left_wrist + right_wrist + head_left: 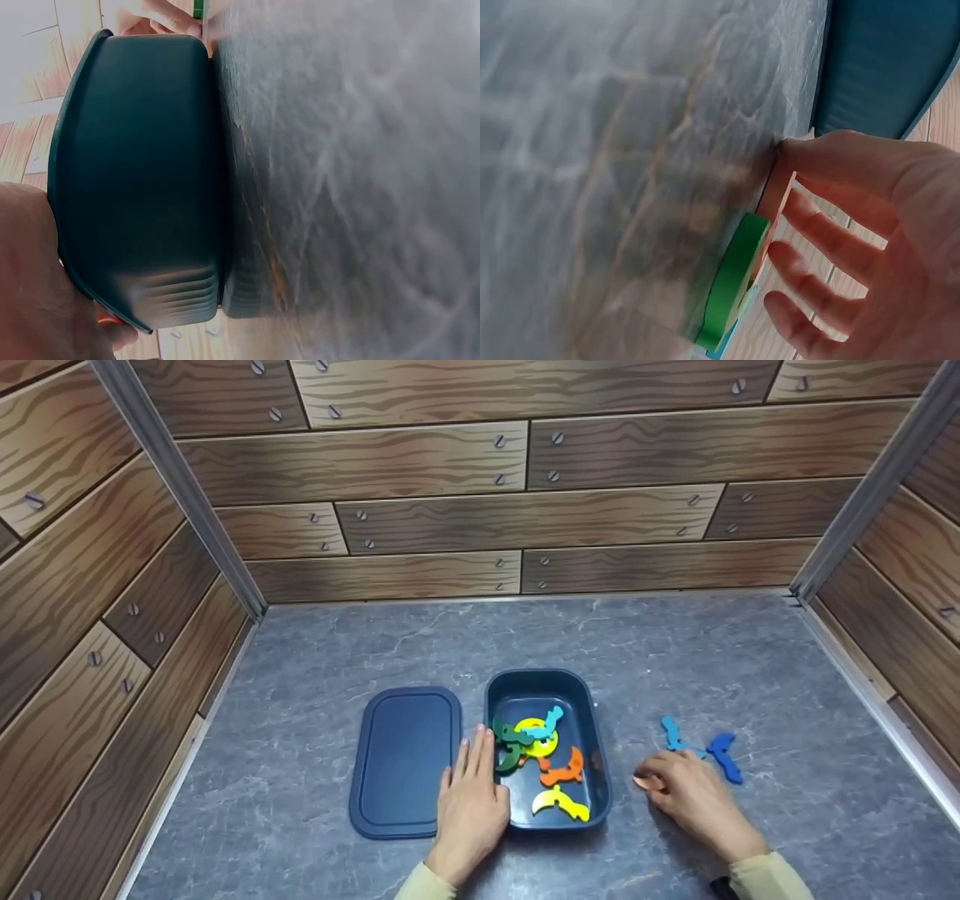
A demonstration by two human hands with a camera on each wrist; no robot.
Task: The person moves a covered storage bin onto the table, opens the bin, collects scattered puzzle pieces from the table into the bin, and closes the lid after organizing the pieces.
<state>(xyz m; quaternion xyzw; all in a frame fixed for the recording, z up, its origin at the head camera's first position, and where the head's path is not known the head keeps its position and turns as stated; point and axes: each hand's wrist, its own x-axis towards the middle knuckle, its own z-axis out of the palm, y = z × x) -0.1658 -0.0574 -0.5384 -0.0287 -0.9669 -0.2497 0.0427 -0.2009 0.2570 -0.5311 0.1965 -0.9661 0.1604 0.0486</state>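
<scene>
My left hand [472,806] lies with straight fingers along the left rim of a dark blue box [600,769]. Inside the box are flat shaped pieces: a yellow round piece [551,748], a dark green piece [508,759], a light blue piece [555,715], an orange curved piece [574,765] and a yellow curved piece [559,797]. To the right of the box, my right hand [694,795] pinches a pale orange piece [648,784] at the tabletop between thumb and fingers. A green piece [731,281] beside it shows in the right wrist view; the hand hides it from the head view.
Left of the box lies its flat blue lid [405,757]. Beyond my right hand are a light blue piece [670,731] and a dark blue curved piece [724,757]. Wood-patterned walls [427,525] enclose the grey marbled table [300,660] at the back and sides.
</scene>
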